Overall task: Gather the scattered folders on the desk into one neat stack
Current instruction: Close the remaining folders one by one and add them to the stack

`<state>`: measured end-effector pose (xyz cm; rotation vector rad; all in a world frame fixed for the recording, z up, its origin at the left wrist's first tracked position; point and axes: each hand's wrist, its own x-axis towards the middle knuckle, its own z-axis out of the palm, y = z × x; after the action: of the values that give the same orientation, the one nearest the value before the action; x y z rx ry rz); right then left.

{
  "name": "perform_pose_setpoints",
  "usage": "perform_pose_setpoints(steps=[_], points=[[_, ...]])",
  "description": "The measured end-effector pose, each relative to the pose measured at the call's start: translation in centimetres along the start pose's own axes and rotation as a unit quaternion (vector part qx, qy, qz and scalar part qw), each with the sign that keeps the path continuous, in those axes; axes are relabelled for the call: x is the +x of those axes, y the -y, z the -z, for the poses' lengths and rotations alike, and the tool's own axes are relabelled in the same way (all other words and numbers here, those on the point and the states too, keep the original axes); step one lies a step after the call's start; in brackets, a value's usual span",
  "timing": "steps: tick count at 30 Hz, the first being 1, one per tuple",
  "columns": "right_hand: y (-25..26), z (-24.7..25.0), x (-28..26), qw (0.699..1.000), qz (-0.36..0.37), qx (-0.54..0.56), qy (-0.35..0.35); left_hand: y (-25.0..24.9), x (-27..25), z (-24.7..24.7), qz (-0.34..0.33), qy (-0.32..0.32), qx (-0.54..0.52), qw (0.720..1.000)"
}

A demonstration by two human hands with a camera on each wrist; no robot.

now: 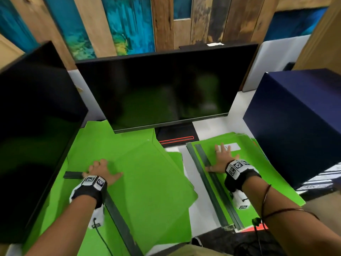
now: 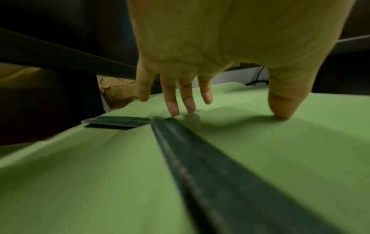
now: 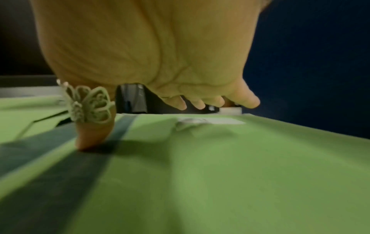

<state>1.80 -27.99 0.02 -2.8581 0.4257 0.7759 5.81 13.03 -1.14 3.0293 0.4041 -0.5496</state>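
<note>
White desk (image 1: 186, 204) under two dark monitors: left hand (image 1: 100, 171) rests flat, fingers spread, on loose green card folders (image 1: 147, 182) fanned toward its left edge; right hand (image 1: 220, 160) presses flat on a tidier green pile (image 1: 258, 182) rightward. Merging remains.

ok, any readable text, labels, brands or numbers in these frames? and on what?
"ision": on the monitor bezel, its start hidden behind the left hand.
White label on the top right folder: no writing legible.
White sticker on the monitor's top edge: too blurred to read.
Wristband markers: black-and-white code patterns, no words.
</note>
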Motion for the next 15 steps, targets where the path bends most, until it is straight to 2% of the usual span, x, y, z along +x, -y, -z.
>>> perform_pose_setpoints(steps=[2, 4, 6, 9, 12, 15], points=[[3.2, 0.7, -1.8, 0.992, 0.109, 0.049, -0.029, 0.5, -0.2, -0.2, 0.023, -0.005, 0.028, 0.999], [6.8, 0.2, -3.1, 0.974, 0.208, 0.091, -0.022, 0.7, -0.5, -0.2, 0.032, 0.001, 0.035, 0.999], [9.9, -1.3, -3.5, 0.965, 0.252, 0.077, 0.004, 0.8, -0.7, -0.1, 0.037, 0.014, 0.027, 0.999], [13.2, -4.4, -3.5, 0.97, 0.236, 0.042, 0.038, 1.0, -1.1, -0.4, 0.039, 0.036, -0.003, 0.999], [15.1, -6.3, -3.7, 0.986, 0.163, 0.032, 0.021, 1.0, -1.9, -0.2, 0.029, 0.05, -0.044, 0.997], [15.9, -6.3, -3.8, 0.991, 0.088, 0.099, 0.004, 0.3, -3.3, 0.0, 0.018, 0.01, -0.133, 0.991]])
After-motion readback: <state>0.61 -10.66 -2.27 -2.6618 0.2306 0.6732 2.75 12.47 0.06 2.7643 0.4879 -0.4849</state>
